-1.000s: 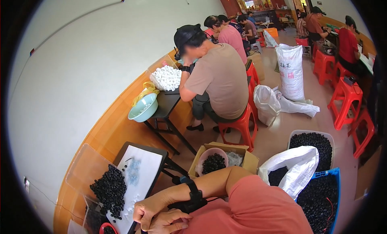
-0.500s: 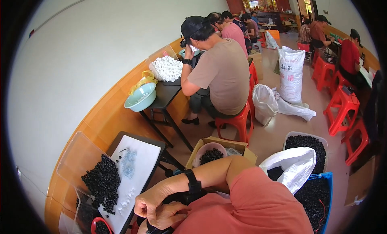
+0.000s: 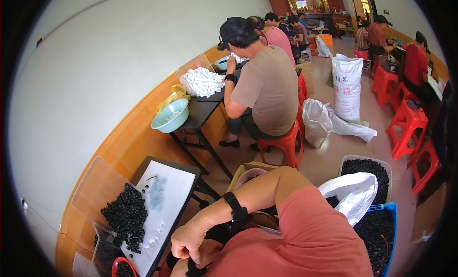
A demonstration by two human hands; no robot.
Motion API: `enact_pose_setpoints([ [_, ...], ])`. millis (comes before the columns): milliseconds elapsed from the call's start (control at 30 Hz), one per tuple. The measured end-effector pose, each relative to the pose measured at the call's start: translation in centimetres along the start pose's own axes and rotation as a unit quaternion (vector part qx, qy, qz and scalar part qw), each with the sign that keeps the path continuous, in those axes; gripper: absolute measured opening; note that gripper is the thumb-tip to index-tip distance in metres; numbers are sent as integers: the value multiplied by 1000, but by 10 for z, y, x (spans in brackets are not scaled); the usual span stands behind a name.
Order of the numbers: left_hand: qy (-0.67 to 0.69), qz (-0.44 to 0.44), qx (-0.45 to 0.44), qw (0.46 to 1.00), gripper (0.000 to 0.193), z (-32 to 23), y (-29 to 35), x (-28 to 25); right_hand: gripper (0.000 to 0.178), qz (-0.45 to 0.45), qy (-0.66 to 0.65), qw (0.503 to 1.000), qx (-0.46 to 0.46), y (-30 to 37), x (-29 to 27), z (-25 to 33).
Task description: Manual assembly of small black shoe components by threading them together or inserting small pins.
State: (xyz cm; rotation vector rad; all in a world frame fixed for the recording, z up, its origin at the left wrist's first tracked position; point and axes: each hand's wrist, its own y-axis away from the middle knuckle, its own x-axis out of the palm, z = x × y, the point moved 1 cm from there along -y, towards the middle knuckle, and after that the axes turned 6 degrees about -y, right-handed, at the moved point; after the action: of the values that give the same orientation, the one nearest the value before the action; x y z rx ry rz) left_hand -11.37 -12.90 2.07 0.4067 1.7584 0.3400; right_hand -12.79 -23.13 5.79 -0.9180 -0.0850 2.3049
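My right hand [image 3: 187, 238], a black strap [image 3: 235, 206] on its wrist, reaches across in front of me. Its fingers are bent down and pinch at the black wrist strap [image 3: 196, 269] on my other arm. Partly covered by it, my left hand [image 3: 210, 251] rests against my salmon shirt, and its fingers are mostly hidden. Left of both hands stands a table with a white sheet [image 3: 177, 184]. Small black round parts [image 3: 125, 215] are heaped at its edge, spilling from a clear plastic bin [image 3: 91, 184]. Tiny clear bluish pieces [image 3: 156, 193] lie on the sheet.
A co-worker in a brown shirt [image 3: 272, 88] sits ahead on a red stool [image 3: 285, 146], beside white parts [image 3: 204, 81] and a pale green basin [image 3: 167, 127]. At my right are a blue crate [image 3: 393, 229] and an open white sack [image 3: 358, 193]. A full sack [image 3: 347, 105] stands farther off.
My right hand has shifted from over the left hand to the left wrist strap, and its elbow has risen, covering more of the cardboard box. The view has shifted slightly.
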Motion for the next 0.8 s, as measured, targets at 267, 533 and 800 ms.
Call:
enact_pose_setpoints([
  [267,85,15,-14,996,30,3,4,-2,21,-8,343,939,40,4,23,-3],
  [533,181,29,-22,983,29,7,2,-7,18,-26,384,922,-29,14,33,-12],
  [800,293,40,-30,955,29,2,4,-3,16,-37,303,952,-8,37,35,9],
])
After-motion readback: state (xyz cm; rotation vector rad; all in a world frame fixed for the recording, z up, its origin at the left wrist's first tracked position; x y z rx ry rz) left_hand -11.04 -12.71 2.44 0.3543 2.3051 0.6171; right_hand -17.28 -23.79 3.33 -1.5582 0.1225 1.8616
